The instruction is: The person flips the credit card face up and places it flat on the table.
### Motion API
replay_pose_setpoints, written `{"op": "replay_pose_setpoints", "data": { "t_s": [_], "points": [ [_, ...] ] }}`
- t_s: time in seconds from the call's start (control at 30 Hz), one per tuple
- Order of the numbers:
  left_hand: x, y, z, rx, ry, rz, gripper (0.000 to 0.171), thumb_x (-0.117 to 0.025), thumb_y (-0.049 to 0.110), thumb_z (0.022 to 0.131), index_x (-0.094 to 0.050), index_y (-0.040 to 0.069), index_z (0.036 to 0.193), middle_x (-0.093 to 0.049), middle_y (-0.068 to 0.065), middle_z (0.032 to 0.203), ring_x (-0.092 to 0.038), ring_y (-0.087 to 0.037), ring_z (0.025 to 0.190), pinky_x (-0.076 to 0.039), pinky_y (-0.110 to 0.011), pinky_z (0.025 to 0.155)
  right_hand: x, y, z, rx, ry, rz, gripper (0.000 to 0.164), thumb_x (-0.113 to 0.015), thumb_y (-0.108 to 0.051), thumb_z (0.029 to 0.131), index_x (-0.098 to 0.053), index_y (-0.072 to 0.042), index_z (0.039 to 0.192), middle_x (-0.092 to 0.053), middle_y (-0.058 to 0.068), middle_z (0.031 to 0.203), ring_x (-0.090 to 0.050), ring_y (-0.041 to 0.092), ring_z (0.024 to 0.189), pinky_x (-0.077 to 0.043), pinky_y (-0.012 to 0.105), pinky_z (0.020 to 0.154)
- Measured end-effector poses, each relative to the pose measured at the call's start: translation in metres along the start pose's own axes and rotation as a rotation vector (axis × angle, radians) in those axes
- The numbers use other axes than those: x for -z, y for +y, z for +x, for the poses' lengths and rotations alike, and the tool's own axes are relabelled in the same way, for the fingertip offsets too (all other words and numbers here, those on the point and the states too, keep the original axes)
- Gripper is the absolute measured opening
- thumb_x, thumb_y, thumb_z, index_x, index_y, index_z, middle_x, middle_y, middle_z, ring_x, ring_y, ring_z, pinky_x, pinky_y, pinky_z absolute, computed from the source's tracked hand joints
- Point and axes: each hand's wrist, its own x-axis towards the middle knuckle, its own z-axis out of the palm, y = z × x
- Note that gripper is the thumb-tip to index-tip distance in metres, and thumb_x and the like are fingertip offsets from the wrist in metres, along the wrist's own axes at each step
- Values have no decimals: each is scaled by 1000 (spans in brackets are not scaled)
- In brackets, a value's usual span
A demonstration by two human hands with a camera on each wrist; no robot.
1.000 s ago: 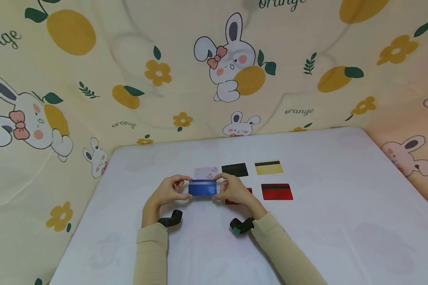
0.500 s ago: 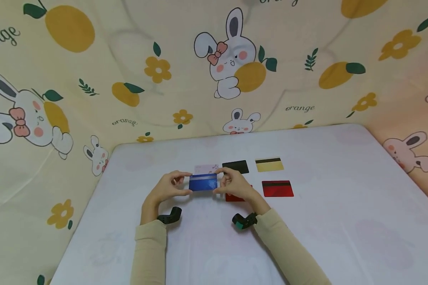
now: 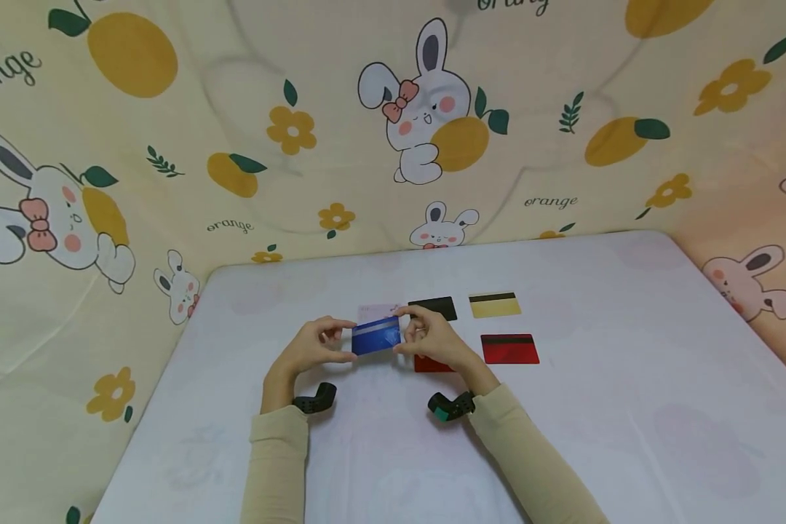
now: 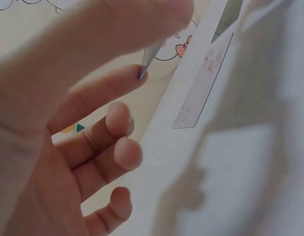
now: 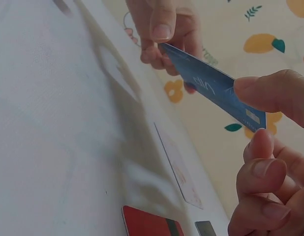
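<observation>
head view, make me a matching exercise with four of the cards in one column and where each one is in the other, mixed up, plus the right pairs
Cards
1. blue card
2. black card
3. gold card
4. pale card

Places
A. right end of the far row
B. held up between the left hand and the right hand
C. left end of the far row, partly hidden
D. middle of the far row

Pairs: 1-B, 2-D, 3-A, 4-C
</observation>
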Motion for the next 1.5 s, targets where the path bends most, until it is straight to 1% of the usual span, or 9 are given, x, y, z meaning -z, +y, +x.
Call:
{"op": "replay_pose_setpoints", "data": {
  "t_s": [0.17, 0.3, 0.43, 0.57, 0.77, 0.9, 1.0, 1.2, 1.5],
  "points": [
    [2, 4, 0, 13, -6, 15, 56, -87, 18, 69, -67, 9, 120, -59, -13, 94, -49, -19, 89, -42, -30, 77, 0, -3, 0, 6, 12, -8, 58, -77, 1, 74, -53, 2, 126, -54, -5, 67, -42, 5, 50, -36, 20, 50],
    [4, 10, 0, 25, -20, 23, 61, -86, 20, 69, -64, 8, 125, -65, -15, 106, -56, -24, 98, -44, -34, 84, 0, -4, 0, 4, 22, -18, 58, -78, 0, 73, -53, 1, 126, -53, -4, 67, -41, 5, 49, -35, 20, 49],
    [5, 16, -2, 22, -38, 43, 70, -85, 23, 70, -57, 5, 132, -64, -15, 124, -58, -31, 114, -46, -45, 93, -1, -5, -1, -6, 33, -46, 58, -79, -2, 73, -54, 0, 125, -52, -3, 67, -42, 5, 51, -36, 20, 50],
    [5, 24, -4, -8, -22, 77, 74, -86, 24, 70, -54, 4, 134, -60, -13, 134, -55, -32, 124, -45, -51, 99, -2, -7, -3, 11, 44, -81, 58, -80, -3, 73, -54, 0, 124, -52, -1, 68, -44, 6, 53, -37, 20, 51],
    [1, 39, -2, -55, 18, 122, 74, -87, 24, 69, -56, 4, 133, -60, -12, 136, -52, -31, 131, -43, -54, 103, -4, -13, -5, 61, 66, -149, 56, -80, -5, 72, -54, -2, 123, -54, 5, 70, -45, 6, 57, -39, 19, 53],
    [-4, 47, -1, -66, 32, 129, 73, -88, 24, 68, -57, 4, 132, -61, -11, 135, -52, -30, 131, -43, -53, 105, -5, -15, -6, 90, 70, -181, 56, -80, -6, 72, -55, -1, 121, -54, 9, 71, -45, 6, 57, -39, 20, 53],
    [-7, 51, 0, -93, 42, 135, 72, -88, 21, 67, -58, 3, 131, -62, -12, 133, -53, -31, 130, -42, -52, 107, -6, -17, -6, 108, 71, -198, 56, -81, -5, 72, -55, 0, 121, -55, 13, 70, -44, 5, 56, -38, 19, 53],
    [-14, 55, 4, -159, 49, 174, 68, -87, 17, 68, -60, 1, 128, -64, -15, 130, -56, -32, 127, -43, -47, 107, -7, -21, -6, 123, 78, -219, 55, -81, -5, 72, -56, 1, 120, -56, 15, 69, -43, 3, 55, -37, 18, 52],
    [-19, 56, 6, -208, 38, 210, 64, -87, 17, 68, -62, 1, 125, -65, -15, 128, -59, -31, 124, -45, -44, 106, -11, -22, -6, 117, 72, -229, 56, -82, -6, 71, -56, 2, 121, -55, 14, 69, -43, 3, 54, -37, 18, 53]
  ]
}}
